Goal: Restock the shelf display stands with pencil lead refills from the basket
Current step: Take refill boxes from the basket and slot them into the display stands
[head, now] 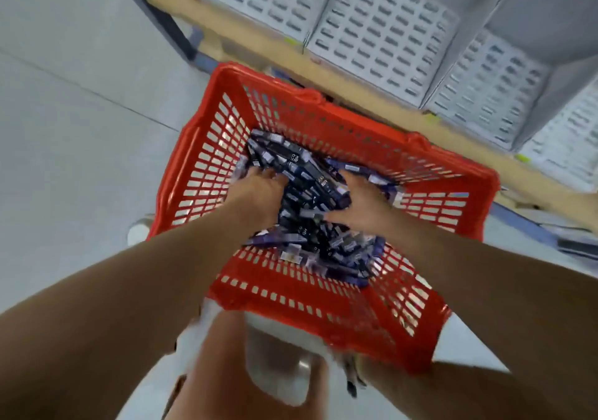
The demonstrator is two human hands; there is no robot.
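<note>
Down inside the red basket (339, 322), both hands are digging into the pencil lead refills (310, 193). The left hand (262, 183) is at the heap's 9 o'clock and the right hand (359, 199) at 3, equally near. Fingertips buried, so grip cannot be told. Packs are lying roughly 11-to-5. Display stands (382, 31) are waiting at 1 o'clock.

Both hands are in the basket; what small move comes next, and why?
Probably gather a bunch of refill packs between the hands and lift: left hand and right hand sit in the pile in the red basket, no grip is clear, and the display stands wait beyond it.
</note>
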